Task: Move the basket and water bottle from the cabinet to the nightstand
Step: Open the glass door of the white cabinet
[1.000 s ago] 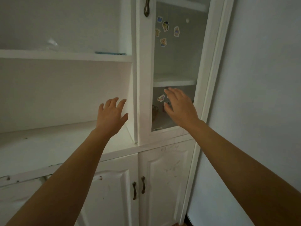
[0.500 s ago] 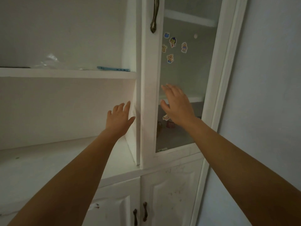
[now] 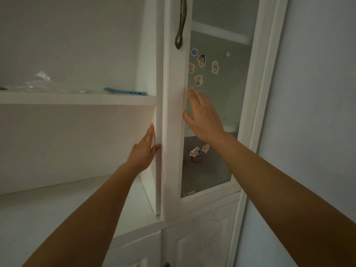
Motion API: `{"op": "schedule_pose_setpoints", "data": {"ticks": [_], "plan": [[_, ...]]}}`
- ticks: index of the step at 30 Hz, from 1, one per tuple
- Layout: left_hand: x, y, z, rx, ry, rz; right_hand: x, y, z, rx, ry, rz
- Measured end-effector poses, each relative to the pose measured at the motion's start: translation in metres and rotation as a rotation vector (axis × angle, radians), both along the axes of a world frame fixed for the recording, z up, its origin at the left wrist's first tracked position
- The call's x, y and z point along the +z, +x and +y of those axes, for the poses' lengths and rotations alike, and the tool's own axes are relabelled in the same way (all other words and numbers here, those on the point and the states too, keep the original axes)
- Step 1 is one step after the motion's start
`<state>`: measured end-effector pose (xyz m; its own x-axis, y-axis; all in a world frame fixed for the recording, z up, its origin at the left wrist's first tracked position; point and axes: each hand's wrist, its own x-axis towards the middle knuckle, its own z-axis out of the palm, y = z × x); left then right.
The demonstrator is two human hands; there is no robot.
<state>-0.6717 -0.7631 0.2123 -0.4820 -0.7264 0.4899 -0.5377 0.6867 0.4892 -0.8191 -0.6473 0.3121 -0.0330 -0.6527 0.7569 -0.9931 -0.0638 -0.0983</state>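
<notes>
Cartoon stickers [image 3: 201, 61] sit above the right hand [image 3: 204, 118], spread open at the glass door [image 3: 221, 97]; the left hand [image 3: 143, 153] lies flat against the white cabinet divider [image 3: 158, 170].

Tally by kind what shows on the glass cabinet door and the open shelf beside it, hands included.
Colourful cartoon stickers: 7
Long dark bronze metal handle: 1
Small white round dot, kind unclear: 1
Flat light-blue plastic item: 1
Crumpled clear plastic wrap: 1
Bare hands: 2, left hand and right hand
Total: 13
</notes>
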Motion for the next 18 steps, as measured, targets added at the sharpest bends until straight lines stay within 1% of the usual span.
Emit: {"op": "schedule_pose_setpoints", "data": {"ticks": [5, 16, 18], "plan": [[-0.004, 0.004, -0.007, -0.049, -0.010, 0.013, 0.015, -0.004, -0.011, -0.020, -0.047, -0.011], [-0.008, 0.004, -0.014, -0.003, -0.076, -0.011, 0.057, 0.009, -0.040, -0.034, -0.249, -0.012], [-0.009, 0.004, -0.014, -0.002, -0.078, -0.011, 0.066, 0.011, -0.044, -0.006, -0.273, -0.050]]}}
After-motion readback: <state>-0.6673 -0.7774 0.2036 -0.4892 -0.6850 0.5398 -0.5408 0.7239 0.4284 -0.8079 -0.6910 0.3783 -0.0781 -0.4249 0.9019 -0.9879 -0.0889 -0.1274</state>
